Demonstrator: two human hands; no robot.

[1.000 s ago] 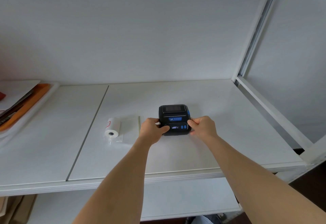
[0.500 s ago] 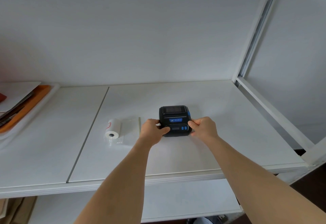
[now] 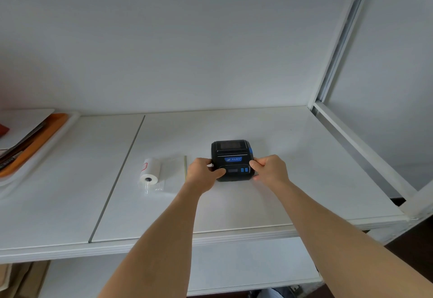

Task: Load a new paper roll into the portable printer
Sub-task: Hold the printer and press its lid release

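A small black portable printer (image 3: 232, 154) with blue buttons sits on the white shelf (image 3: 304, 157), its lid closed. My left hand (image 3: 202, 174) grips its front left corner, thumb lying on the front panel. On the opposite side my right hand (image 3: 270, 168) holds the front right corner, fingers curled round the side. A white paper roll (image 3: 150, 173) lies on its side to the left, inside a clear plastic bag (image 3: 171, 175), about a hand's width from my left hand.
An orange tray (image 3: 35, 143) with flat items rests at the far left of the shelf. A seam (image 3: 117, 180) runs between two shelf boards. White metal frame bars (image 3: 365, 147) border the right side. A lower shelf (image 3: 234, 267) shows beneath.
Both hands stay on the printer's front corners; my right thumb has shifted slightly along the top edge. The printer and roll have not visibly moved.
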